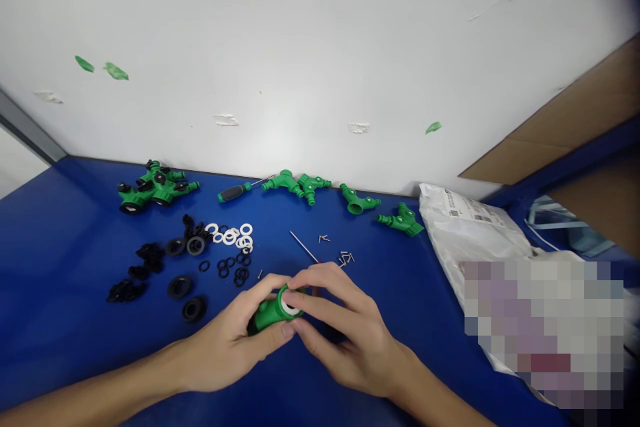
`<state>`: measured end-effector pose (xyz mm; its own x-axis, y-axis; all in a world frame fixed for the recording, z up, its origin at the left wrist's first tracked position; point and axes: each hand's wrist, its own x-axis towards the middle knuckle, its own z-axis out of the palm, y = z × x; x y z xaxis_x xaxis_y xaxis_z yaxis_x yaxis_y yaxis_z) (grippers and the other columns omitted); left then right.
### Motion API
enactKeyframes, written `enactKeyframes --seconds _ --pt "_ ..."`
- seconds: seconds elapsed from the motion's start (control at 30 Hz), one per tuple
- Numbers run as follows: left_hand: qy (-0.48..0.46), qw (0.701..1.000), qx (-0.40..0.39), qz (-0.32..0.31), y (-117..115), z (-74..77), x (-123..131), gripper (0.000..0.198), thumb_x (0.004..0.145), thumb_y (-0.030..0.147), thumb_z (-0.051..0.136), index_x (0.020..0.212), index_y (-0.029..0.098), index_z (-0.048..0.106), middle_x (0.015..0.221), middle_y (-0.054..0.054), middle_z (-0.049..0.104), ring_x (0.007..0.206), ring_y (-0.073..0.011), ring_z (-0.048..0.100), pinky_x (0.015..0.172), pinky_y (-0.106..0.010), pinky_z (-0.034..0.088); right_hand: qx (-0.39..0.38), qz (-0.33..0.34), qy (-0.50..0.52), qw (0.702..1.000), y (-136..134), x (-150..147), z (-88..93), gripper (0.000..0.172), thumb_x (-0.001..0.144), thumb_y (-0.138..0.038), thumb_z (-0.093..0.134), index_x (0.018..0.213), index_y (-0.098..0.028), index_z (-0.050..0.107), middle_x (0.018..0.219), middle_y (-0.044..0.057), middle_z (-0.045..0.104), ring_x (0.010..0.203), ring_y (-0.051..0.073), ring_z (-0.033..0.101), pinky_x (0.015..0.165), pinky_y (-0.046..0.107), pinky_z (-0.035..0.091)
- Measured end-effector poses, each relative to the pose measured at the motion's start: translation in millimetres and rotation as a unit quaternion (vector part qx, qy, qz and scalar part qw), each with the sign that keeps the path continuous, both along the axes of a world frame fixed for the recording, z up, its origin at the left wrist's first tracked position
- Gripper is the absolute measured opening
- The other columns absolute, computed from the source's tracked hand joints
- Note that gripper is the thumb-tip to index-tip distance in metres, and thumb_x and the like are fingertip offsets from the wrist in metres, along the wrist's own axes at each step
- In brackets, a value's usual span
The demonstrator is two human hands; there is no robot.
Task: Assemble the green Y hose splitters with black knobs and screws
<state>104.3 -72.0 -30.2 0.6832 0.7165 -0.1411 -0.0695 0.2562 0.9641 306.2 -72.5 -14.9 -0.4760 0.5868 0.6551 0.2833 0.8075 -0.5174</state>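
I log the left grip [225, 347] closed around a green plastic hose connector [270, 312], held over the blue bench [60, 280]. The right grip [345, 333] pinches its end, where a white ring [289, 305] shows seated. A green multi-way manifold [157, 188] appears assembled; loose white washers [230, 237], black rubber rings [180, 287] and small screws [345, 258] remain unfitted.

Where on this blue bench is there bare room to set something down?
Bare blue bench lies left of the black rubber fittings, and another patch lies between the right hand and the white plastic bag. It is crowded around the white washers and black O-rings, and where the left hand and right hand hold a green hose fitting.
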Motion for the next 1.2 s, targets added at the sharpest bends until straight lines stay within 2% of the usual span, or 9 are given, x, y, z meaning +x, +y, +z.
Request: enactKeyframes --seconds 0.13,0.27,0.4,0.53,0.83,1.0,1.2 --pt "0.004 1.000 0.008 -0.002 0.3 -3.6 -0.3 0.030 0.097 0.039 0.055 0.124 0.025 0.053 0.075 0.005 0.037 0.059 -0.0086 0.031 0.051 -0.023 0.031 0.018 -0.006 -0.033 0.999 -0.3 0.7 0.3 0.031 0.090 -0.005 0.058 0.119 -0.015 0.062 0.108 0.014 0.062 0.094 0.021 0.059 0.079 0.041 0.056" --pt "0.019 1.000 0.018 0.013 0.0 -6.7 -1.1 0.027 0.098 0.039 0.055 0.122 0.026 0.053 0.072 0.006 0.037 0.059 -0.0088 0.035 0.052 -0.022 0.032 0.017 -0.011 -0.053 0.998 0.3 2.4 -1.5 0.033 0.090 -0.003 0.056 0.121 -0.013 0.062 0.106 0.014 0.061 0.097 0.021 0.060 0.080 0.039 0.057" --pt "0.044 0.996 0.066 0.027 0.6 -4.6 -2.1 0.030 0.097 0.039 0.055 0.125 0.028 0.053 0.079 0.003 0.041 0.063 -0.0101 0.039 0.056 -0.023 0.038 0.053 -0.003 -0.015 0.998 1.5 3.4 -5.0 0.028 0.088 -0.002 0.061 0.113 -0.012 0.062 0.102 0.013 0.067 0.094 0.022 0.063 0.084 0.041 0.057" --pt "0.064 0.991 0.111 0.029 1.7 -4.6 -3.1 0.027 0.098 0.038 0.053 0.122 0.027 0.054 0.085 0.001 0.044 0.067 -0.0109 0.041 0.058 -0.024 0.040 0.072 -0.029 -0.064 0.995 1.5 5.2 -3.0 0.022 0.089 -0.006 0.060 0.109 -0.015 0.063 0.105 0.014 0.066 0.097 0.024 0.061 0.083 0.044 0.058" --pt "0.062 0.992 0.097 0.043 1.3 -9.2 -1.6 0.023 0.098 0.036 0.055 0.119 0.027 0.056 0.079 0.003 0.043 0.064 -0.0110 0.039 0.056 -0.024 0.036 0.063 -0.037 -0.117 0.990 2.7 7.9 0.5 0.019 0.091 -0.007 0.057 0.104 -0.015 0.067 0.102 0.012 0.066 0.097 0.022 0.060 0.083 0.039 0.057" --pt "0.047 0.994 0.100 0.017 1.9 -3.4 -2.4 0.026 0.098 0.035 0.053 0.123 0.026 0.054 0.081 0.002 0.044 0.065 -0.0113 0.041 0.058 -0.025 0.038 0.074 -0.026 -0.062 0.995 1.6 7.3 0.3 0.021 0.091 -0.008 0.055 0.106 -0.019 0.066 0.102 0.011 0.065 0.092 0.021 0.062 0.081 0.040 0.057" --pt "0.018 0.993 0.111 -0.025 5.4 -2.4 -6.2 0.025 0.099 0.033 0.053 0.122 0.025 0.053 0.079 0.003 0.041 0.063 -0.0112 0.039 0.057 -0.025 0.036 0.034 -0.006 -0.095 0.995 -0.2 6.3 4.7 0.014 0.093 -0.011 0.057 0.100 -0.018 0.068 0.103 0.011 0.062 0.094 0.020 0.059 0.083 0.039 0.056"
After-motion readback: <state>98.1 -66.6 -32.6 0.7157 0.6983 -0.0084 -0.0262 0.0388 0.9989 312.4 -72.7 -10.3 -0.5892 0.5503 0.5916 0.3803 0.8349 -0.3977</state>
